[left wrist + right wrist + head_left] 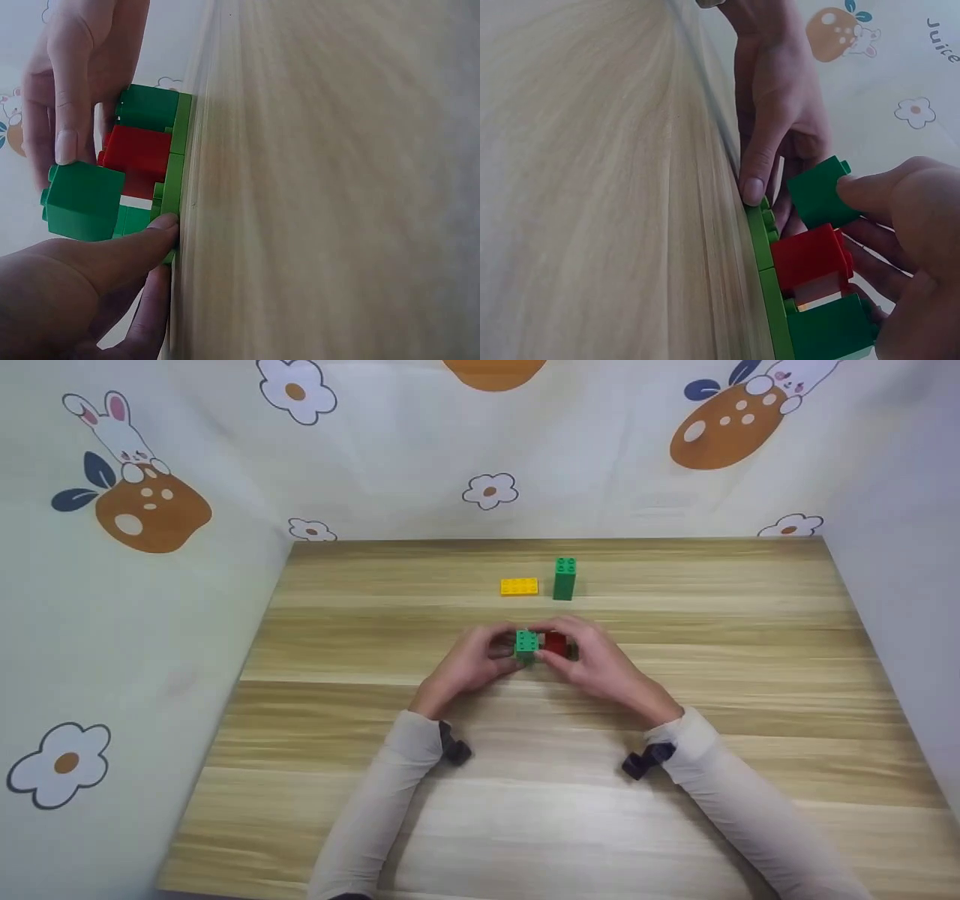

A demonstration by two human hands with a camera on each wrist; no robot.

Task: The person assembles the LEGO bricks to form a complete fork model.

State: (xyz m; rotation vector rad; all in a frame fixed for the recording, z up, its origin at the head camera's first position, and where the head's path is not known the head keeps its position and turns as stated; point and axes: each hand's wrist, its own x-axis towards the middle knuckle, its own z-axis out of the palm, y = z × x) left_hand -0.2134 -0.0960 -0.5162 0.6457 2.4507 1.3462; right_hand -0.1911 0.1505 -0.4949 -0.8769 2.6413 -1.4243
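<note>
A low light green base (174, 169), with a seam between its pieces, lies on the tabletop. My left hand (474, 660) grips one end of it between thumb and fingers. My right hand (592, 656) pinches a green block (821, 193), tilted and close over the base's left part in the head view. Beside that block, a red block (810, 259) stands on the base. Past the red one, another green block (150, 107) stands on the base's far end, largely covered by my right hand in the head view.
Farther back on the wooden table (375, 652) lie a flat yellow brick (519, 586) and a tall green block (565, 579) standing upright. A printed curtain-like wall covering (405, 450) rises along the table's back and sides.
</note>
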